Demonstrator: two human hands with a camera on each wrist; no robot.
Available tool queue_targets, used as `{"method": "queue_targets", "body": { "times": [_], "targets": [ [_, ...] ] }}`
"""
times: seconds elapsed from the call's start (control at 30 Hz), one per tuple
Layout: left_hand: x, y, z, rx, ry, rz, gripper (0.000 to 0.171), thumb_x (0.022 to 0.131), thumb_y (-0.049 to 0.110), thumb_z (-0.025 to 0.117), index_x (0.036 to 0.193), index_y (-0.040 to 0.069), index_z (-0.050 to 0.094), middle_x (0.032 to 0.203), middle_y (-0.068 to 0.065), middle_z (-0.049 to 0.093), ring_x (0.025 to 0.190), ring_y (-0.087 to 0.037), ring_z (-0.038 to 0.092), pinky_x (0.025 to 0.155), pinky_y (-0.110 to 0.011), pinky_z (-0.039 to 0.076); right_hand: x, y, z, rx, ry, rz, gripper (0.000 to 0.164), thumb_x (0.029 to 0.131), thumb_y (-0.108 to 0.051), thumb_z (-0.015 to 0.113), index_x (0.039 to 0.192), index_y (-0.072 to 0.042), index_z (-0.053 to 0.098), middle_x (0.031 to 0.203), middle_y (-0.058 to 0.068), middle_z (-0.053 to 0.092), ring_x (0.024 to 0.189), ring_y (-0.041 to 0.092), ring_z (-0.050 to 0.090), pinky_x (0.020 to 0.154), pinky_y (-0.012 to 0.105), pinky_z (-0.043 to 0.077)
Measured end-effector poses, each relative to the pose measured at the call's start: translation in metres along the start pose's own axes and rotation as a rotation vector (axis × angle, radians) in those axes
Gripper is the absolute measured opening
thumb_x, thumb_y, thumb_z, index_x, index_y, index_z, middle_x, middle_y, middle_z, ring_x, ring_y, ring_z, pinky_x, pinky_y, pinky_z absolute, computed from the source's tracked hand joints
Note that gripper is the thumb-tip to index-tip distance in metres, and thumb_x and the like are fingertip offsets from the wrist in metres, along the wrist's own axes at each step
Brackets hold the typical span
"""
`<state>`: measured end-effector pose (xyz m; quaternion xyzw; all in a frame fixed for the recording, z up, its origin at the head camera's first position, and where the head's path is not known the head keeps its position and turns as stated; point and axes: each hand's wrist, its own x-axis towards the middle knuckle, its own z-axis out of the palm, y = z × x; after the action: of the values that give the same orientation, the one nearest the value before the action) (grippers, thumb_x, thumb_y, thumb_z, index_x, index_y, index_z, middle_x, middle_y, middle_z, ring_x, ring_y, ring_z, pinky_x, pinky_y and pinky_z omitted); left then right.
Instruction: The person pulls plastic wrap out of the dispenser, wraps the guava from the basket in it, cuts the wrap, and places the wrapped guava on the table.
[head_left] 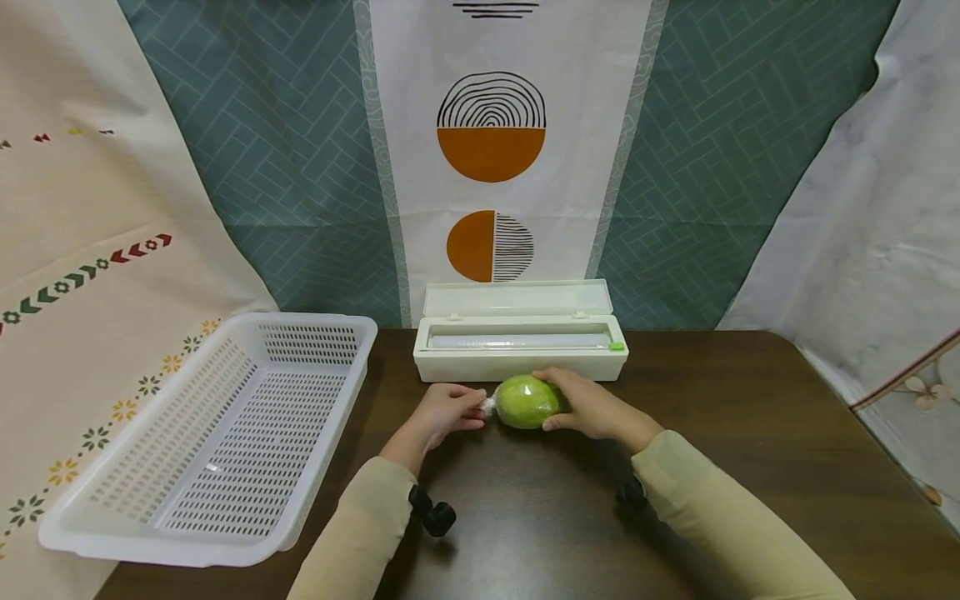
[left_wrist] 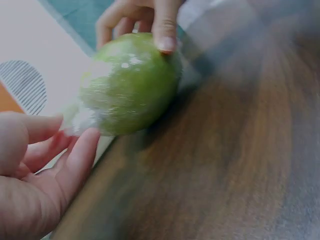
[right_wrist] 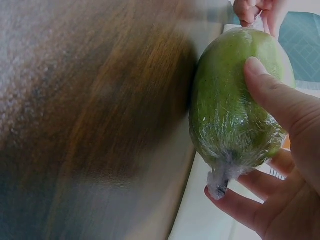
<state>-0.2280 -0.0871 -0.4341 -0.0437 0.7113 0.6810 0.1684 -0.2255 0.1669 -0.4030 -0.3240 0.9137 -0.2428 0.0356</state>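
Observation:
A green mango, wrapped tightly in clear cling film, is held low over the table in front of the white box. My right hand grips its right side, with the thumb across the fruit and the fingers around the far side. The thumb and fingers of my left hand pinch the twisted cling film end at the mango's left tip. In the right wrist view another twisted film end sticks out from the opposite tip, beside my right fingers.
A white cling film dispenser box stands with its lid raised behind the hands, a film roll inside and a green slider at its right end. To the left is a white perforated plastic basket. The dark wooden table meets hanging cloths at the back.

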Motion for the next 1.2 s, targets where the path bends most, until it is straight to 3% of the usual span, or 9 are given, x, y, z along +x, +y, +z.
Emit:
{"method": "queue_targets", "body": {
  "times": [0.13,0.23,0.4,0.63,0.8,1.0,1.2],
  "targets": [
    [-0.001,0.001,-0.006,-0.072,-0.041,-0.046,0.025,0.091,0.0,0.056,0.113,-0.011,0.061,0.092,-0.012,0.067,0.077,-0.015,0.067,0.075,-0.031,0.057,0.0,0.001,0.0,-0.001,0.004,-0.009,0.074,0.077,-0.026,0.078,0.137,-0.003,0.041,0.133,0.016,0.05,0.123,0.031,0.049,0.103,0.049,0.039],
    [-0.001,-0.002,-0.008,-0.066,-0.075,-0.03,0.027,0.09,-0.003,0.057,0.115,-0.012,0.06,0.096,-0.013,0.067,0.08,-0.015,0.068,0.076,-0.032,0.057,0.0,0.001,0.0,-0.006,0.005,-0.011,0.074,0.077,-0.026,0.078,0.137,-0.003,0.04,0.133,0.016,0.05,0.122,0.031,0.049,0.102,0.049,0.039],
    [0.0,-0.005,-0.004,-0.012,-0.08,0.039,0.029,0.086,0.0,0.064,0.113,-0.011,0.061,0.097,-0.011,0.066,0.08,-0.013,0.066,0.073,-0.031,0.057,0.0,0.002,0.0,-0.002,0.004,-0.006,0.074,0.077,-0.027,0.078,0.137,-0.003,0.04,0.133,0.016,0.05,0.122,0.031,0.049,0.102,0.05,0.039],
    [-0.003,-0.003,0.004,0.122,-0.088,0.152,0.034,0.085,0.005,0.068,0.116,-0.008,0.062,0.112,-0.022,0.065,0.085,-0.018,0.068,0.075,-0.036,0.057,0.0,0.002,0.001,0.003,0.008,-0.013,0.074,0.077,-0.026,0.078,0.137,-0.003,0.04,0.132,0.016,0.051,0.121,0.031,0.05,0.102,0.049,0.04],
    [-0.006,0.002,0.006,0.227,-0.091,0.222,0.03,0.083,0.004,0.069,0.11,-0.009,0.066,0.103,-0.022,0.068,0.079,-0.021,0.069,0.072,-0.038,0.057,0.0,0.002,0.001,0.004,0.015,-0.028,0.074,0.077,-0.025,0.078,0.136,-0.002,0.041,0.132,0.016,0.051,0.12,0.031,0.05,0.101,0.049,0.04],
    [0.0,-0.003,0.009,0.344,-0.016,0.288,0.019,0.083,0.007,0.069,0.099,-0.004,0.071,0.088,-0.015,0.071,0.07,-0.021,0.068,0.065,-0.033,0.057,0.0,0.001,0.001,0.015,0.006,-0.015,0.073,0.077,-0.025,0.078,0.136,-0.003,0.041,0.131,0.015,0.051,0.12,0.03,0.05,0.102,0.049,0.04],
    [0.003,-0.003,0.011,0.364,0.022,0.327,0.014,0.086,0.006,0.066,0.093,-0.003,0.071,0.082,-0.014,0.071,0.069,-0.015,0.067,0.063,-0.029,0.057,0.0,0.001,0.0,0.024,0.009,-0.007,0.072,0.077,-0.024,0.078,0.135,-0.003,0.041,0.131,0.016,0.051,0.12,0.03,0.05,0.101,0.049,0.04]
  ]
}}
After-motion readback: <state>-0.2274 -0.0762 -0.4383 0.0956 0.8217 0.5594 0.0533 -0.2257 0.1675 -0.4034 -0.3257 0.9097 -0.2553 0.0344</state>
